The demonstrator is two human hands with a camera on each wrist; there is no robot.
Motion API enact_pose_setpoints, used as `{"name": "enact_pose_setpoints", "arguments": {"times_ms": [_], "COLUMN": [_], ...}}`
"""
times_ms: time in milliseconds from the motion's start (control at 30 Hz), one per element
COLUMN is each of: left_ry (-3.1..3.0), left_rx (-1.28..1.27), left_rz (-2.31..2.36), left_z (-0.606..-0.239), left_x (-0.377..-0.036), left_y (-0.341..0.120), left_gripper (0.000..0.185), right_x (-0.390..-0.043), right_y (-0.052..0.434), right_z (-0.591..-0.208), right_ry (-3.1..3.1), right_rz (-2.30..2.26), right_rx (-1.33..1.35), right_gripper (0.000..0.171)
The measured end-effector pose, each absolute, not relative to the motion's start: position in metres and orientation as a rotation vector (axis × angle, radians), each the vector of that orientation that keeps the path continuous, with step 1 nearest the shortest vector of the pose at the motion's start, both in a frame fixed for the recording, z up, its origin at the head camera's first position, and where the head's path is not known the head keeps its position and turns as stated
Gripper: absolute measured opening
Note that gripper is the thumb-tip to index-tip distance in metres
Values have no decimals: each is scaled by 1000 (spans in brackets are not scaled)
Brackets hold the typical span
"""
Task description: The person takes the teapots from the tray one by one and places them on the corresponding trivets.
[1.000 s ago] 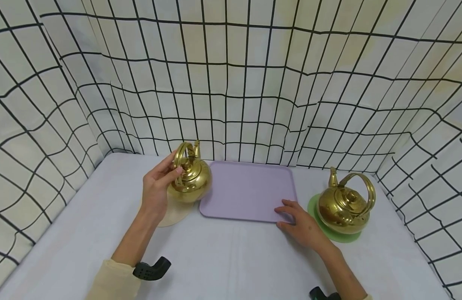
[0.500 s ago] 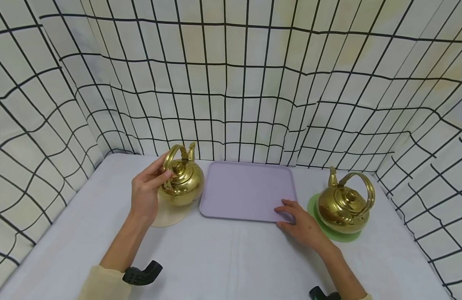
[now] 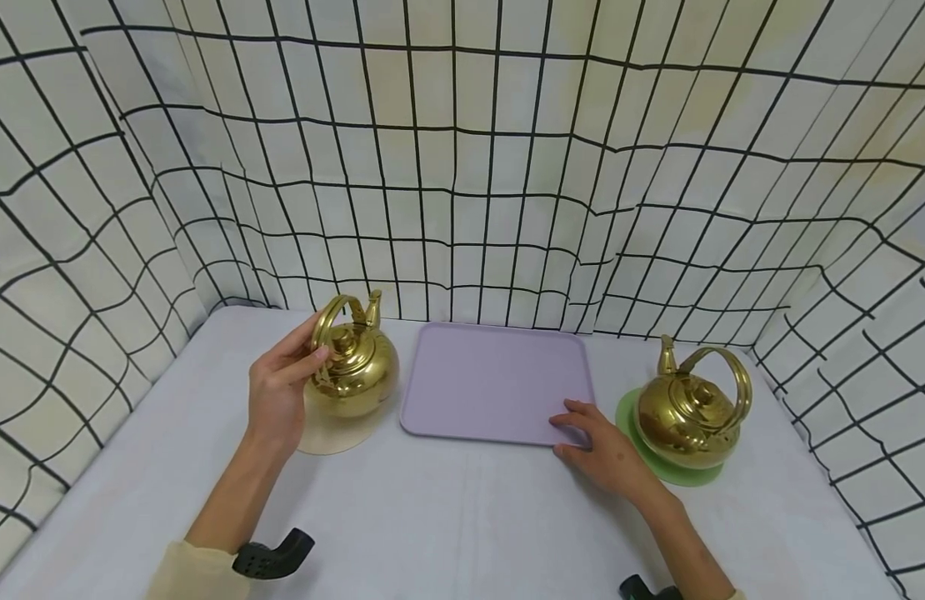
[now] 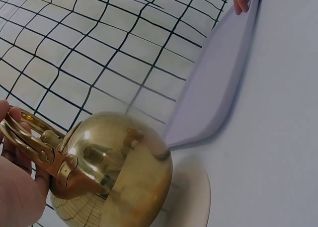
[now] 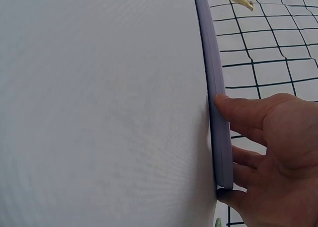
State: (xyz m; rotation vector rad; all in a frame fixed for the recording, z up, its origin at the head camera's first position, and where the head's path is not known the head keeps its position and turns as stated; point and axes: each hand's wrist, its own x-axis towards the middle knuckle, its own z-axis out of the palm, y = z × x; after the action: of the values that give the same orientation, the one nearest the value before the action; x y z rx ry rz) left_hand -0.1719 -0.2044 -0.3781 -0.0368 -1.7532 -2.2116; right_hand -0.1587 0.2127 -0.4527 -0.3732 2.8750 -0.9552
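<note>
The shiny brass kettle with the arched handle (image 3: 352, 368) sits on a round cream-coloured coaster (image 3: 335, 432) at the left of the white table (image 3: 447, 517), just beside the left edge of the flat lilac rectangular tray (image 3: 496, 382). The person's left hand (image 3: 277, 392) has its fingers and thumb curled round the kettle's handle; the left wrist view shows the fingertips wrapped over the brass hoop, and the kettle's round belly mirroring the checked cloth. Whether the kettle's base fully rests on the coaster or is just off it, I cannot tell.

The right hand (image 3: 603, 450) lies at the tray's near right corner, fingers fairly straight, thumb and fingertips touching the rim; the right wrist view shows the thumb pressed on the edge and fingers beneath it.

Just beside that hand, to its right, a second brass kettle (image 3: 692, 410) stands on a round pale-green coaster (image 3: 680, 475), its spout pointing toward the back wall.

Counting: two brass kettles, two coasters, one tray. I can read no brand, label or writing on any of them.

A white cloth with a black grid (image 3: 462, 167) hangs round the table on three sides. A black wrist-worn mount (image 3: 271, 557) shows at the left cuff of a cream sleeve (image 3: 185, 575).
</note>
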Motion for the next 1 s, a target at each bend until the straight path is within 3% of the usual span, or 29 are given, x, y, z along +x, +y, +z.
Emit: {"name": "enact_pose_setpoints", "arguments": {"times_ms": [1000], "left_ry": [-1653], "left_rx": [1], "left_rz": [-2255], "left_z": [-384], "left_x": [-159], "left_y": [-219], "left_gripper": [44], "right_x": [-159], "right_y": [214], "right_z": [-453], "right_ry": [2888], "right_rz": [-960], "right_rx": [-389], "right_gripper": [36]}}
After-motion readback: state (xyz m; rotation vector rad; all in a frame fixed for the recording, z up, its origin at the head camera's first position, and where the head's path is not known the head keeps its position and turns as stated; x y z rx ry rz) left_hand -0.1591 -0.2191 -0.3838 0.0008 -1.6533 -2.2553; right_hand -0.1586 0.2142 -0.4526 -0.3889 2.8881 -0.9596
